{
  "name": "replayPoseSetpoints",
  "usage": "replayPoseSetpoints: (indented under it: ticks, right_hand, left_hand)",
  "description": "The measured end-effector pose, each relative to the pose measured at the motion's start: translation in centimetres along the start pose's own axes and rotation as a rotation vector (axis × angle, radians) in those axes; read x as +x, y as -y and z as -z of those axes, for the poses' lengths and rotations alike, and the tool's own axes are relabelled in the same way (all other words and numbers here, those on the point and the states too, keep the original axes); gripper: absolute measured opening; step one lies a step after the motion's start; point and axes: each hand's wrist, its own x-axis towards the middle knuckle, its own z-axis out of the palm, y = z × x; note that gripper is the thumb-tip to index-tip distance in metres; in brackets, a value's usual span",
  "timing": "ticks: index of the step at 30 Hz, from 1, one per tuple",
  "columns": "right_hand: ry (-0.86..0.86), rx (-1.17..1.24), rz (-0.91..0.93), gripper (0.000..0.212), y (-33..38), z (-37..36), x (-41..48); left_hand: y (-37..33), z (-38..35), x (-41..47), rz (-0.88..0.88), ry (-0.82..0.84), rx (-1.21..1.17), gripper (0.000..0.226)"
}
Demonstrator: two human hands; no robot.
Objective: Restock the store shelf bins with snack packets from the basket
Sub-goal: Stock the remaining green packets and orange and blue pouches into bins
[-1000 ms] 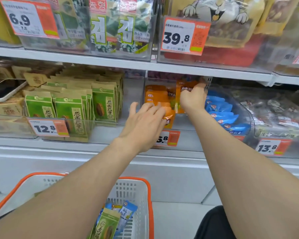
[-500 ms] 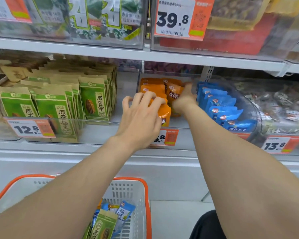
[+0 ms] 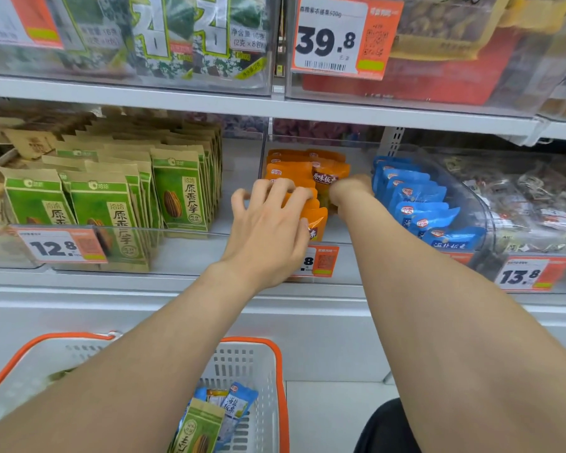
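Observation:
A clear shelf bin [image 3: 340, 238] in the middle holds a row of upright orange snack packets [image 3: 288, 170]. My left hand [image 3: 268, 230] lies over the front of that row, its fingers curled over the packet tops and its thumb against the front packet. Just behind it, my right hand [image 3: 350, 191], blurred, grips one orange packet [image 3: 327, 178] upright at the right side of the row. Below, the white basket with an orange rim [image 3: 281, 371] holds a green packet [image 3: 200, 429] and a blue packet [image 3: 239, 403].
Blue packets [image 3: 419, 204] fill the curved bin to the right, and green seed packets [image 3: 177, 194] stand in the bin to the left. Price tags [image 3: 533, 274] hang on the bin fronts. The upper shelf [image 3: 275, 106] sits close above.
My left fingers went from lying flat to curled over the orange row. My right hand drew back from the rear of the bin toward the row's middle. The view has come closer.

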Motion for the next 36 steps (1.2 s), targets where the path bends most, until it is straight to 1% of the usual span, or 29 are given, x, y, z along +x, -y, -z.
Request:
replayPoseSetpoints:
  ticks: [2, 3, 4, 6, 7, 11, 13, 16, 18, 19, 20, 22, 25, 27, 29, 30, 31, 32, 33, 34, 36]
  right_hand:
    - [-0.014, 0.031, 0.017, 0.043, 0.0, -0.3, 0.0]
    - [-0.028, 0.027, 0.022, 0.038, 0.0, -0.6, 0.0]
    - [-0.034, 0.004, 0.029, 0.030, 0.1, -0.8, -0.1]
    - [0.010, -0.022, 0.026, 0.010, 0.1, -1.0, -0.4]
    - [0.044, -0.020, 0.023, 0.009, 0.1, -1.0, -0.7]
    - [0.250, -0.037, 0.051, 0.021, -0.1, -0.7, -2.0]
    - [0.307, -0.005, 0.059, 0.026, -0.1, -0.4, -2.6]
    - [0.294, 0.043, 0.046, 0.032, 0.0, 0.3, -3.3]
    - [0.255, 0.102, 0.044, 0.030, 0.1, 0.8, -4.1]
    - [0.224, 0.114, 0.073, 0.028, 0.1, 0.9, -4.4]
    - [0.190, 0.109, 0.119, 0.031, 0.1, 1.1, -4.7]
    - [0.103, 0.038, 0.267, 0.043, 0.1, 1.4, -6.2]
    - [-0.083, -0.180, 0.647, 0.039, 0.2, 1.5, -8.9]
    - [-0.195, -0.278, 0.859, 0.036, 0.3, 1.6, -11.9]
    - [-0.193, -0.331, 1.001, 0.030, 0.5, 1.5, -14.8]
    - [-0.148, -0.364, 1.042, 0.027, 0.5, 1.5, -16.2]
    - [-0.088, -0.397, 1.087, 0.024, 0.3, 1.4, -17.7]
    - [-0.026, -0.446, 1.142, 0.025, 0.1, 1.2, -19.0]
    - [0.039, -0.517, 1.198, 0.027, -0.3, 0.8, -20.2]
    - [0.106, -0.604, 1.238, 0.029, -0.8, 0.3, -21.2]
    - [0.246, -0.776, 1.282, 0.029, -1.8, -0.8, -22.6]
  left_hand:
    - [0.0, 0.1, 0.0, -0.002, 0.013, -0.027, 0.041]
    - [0.1, 0.2, 0.0, -0.001, 0.017, -0.038, 0.043]
    - [0.1, 0.2, 0.0, 0.001, 0.019, -0.046, 0.044]
    - [0.1, 0.2, 0.0, 0.001, 0.020, -0.051, 0.044]
    - [0.1, 0.2, 0.0, -0.001, 0.020, -0.050, 0.044]
    - [0.3, 0.2, 0.0, -0.014, 0.031, -0.064, 0.041]
    - [0.5, 0.2, 0.0, -0.027, 0.043, -0.084, 0.041]
    - [0.7, 0.3, 0.0, -0.039, 0.069, -0.122, 0.044]
    - [0.8, 0.6, -0.3, -0.044, 0.083, -0.145, 0.049]
    - [0.8, 0.8, -0.4, -0.046, 0.088, -0.158, 0.054]
    - [0.8, 1.1, -0.6, -0.046, 0.090, -0.179, 0.060]
    - [1.0, 2.0, -1.0, -0.048, 0.086, -0.211, 0.069]
    - [1.3, 3.3, -1.9, -0.051, 0.047, -0.173, 0.069]
    - [1.4, 4.2, -2.8, -0.031, -0.015, -0.112, 0.061]
    - [1.8, 5.4, -3.7, -0.012, -0.085, 0.002, 0.042]
    - [2.1, 6.1, -4.2, -0.019, -0.094, 0.067, 0.032]
    - [2.5, 6.8, -4.7, -0.033, -0.068, 0.114, 0.024]
    - [3.1, 7.5, -5.3, -0.039, -0.005, 0.130, 0.018]
    - [3.6, 8.1, -5.9, -0.017, 0.097, 0.118, 0.015]
    - [4.2, 8.7, -6.6, 0.033, 0.225, 0.099, 0.016]
    - [5.7, 9.3, -8.3, 0.137, 0.564, 0.084, 0.014]
